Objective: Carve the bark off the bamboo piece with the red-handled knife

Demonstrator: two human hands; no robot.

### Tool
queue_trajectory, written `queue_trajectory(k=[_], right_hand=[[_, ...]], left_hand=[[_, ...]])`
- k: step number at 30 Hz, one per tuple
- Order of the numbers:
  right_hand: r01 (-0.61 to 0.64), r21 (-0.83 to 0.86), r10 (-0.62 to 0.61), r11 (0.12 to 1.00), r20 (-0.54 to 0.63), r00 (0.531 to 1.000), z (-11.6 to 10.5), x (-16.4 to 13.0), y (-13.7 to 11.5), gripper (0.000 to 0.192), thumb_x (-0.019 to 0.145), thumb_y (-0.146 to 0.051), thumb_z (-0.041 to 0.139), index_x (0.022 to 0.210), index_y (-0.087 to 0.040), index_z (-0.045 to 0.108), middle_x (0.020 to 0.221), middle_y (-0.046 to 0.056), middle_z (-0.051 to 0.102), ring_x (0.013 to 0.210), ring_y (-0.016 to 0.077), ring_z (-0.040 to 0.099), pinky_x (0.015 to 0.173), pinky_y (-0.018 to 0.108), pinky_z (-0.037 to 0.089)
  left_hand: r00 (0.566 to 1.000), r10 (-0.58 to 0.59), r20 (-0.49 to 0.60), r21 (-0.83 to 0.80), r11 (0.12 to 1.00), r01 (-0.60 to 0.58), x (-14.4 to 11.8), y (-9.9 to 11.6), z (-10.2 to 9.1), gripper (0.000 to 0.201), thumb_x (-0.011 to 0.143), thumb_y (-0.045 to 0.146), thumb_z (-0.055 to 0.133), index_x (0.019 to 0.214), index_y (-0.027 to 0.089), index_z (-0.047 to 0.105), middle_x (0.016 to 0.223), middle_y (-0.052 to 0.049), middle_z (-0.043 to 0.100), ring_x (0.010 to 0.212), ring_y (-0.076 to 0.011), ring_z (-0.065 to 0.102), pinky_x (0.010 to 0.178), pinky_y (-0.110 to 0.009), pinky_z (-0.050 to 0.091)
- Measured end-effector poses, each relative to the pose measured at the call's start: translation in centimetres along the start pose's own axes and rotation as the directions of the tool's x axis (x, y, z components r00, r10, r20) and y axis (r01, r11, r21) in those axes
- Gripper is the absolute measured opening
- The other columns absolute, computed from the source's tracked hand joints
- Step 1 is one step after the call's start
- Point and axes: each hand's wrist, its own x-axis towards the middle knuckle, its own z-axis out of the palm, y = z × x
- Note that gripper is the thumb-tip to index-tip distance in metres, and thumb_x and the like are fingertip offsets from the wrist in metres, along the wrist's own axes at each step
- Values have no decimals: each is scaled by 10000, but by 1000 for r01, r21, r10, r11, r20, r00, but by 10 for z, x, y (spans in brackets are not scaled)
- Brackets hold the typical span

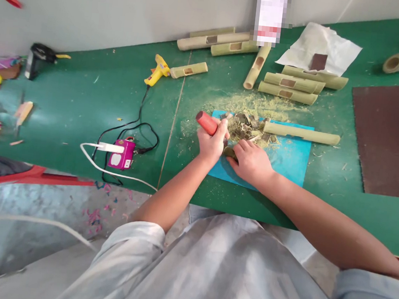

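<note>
our left hand gripped a red-handled tool; our right hand pinned a bamboo piece on the blue mat. shavings lay heaped, one bamboo tube beside them.

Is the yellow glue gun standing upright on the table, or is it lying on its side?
Lying on its side. The glue gun rests flat on the green table, its black cord trailing toward the pink power strip.
</note>
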Motion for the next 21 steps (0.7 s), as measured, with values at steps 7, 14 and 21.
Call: queue_trajectory(k=[7, 14, 21], right_hand=[[32, 23, -32, 999, -22, 999, 6, 0, 4, 265, 989, -336, 592, 1033, -97, 699, 1031, 170, 686, 979, 289, 598, 821, 380, 459], [67, 32, -65, 997, -61, 996, 10, 0, 6, 241, 988, -328, 590, 998, -109, 693, 984, 151, 674, 923, 269, 581, 795, 368, 450], [61, 12, -60, 998, -85, 995, 10, -1, 6, 235, 981, -314, 596, 1006, -102, 695, 992, 155, 679, 943, 275, 583, 812, 370, 448]], left_hand=[[997, 47, 53, 38, 998, -49, -2, -3, -3, 414, 820, 392, 756, 544, 193, 521, 525, 37, 526, 494, -77, 494, 545, -233, 442], [999, -39, 4, -3, 999, 39, -1, 1, 0, 469, 793, 372, 741, 488, 207, 426, 394, 61, 427, 368, -61, 406, 433, -227, 343], [990, -104, -92, -89, 991, 95, 2, 6, 6, 496, 787, 563, 756, 594, 213, 462, 440, 56, 514, 392, -69, 473, 453, -220, 405]])
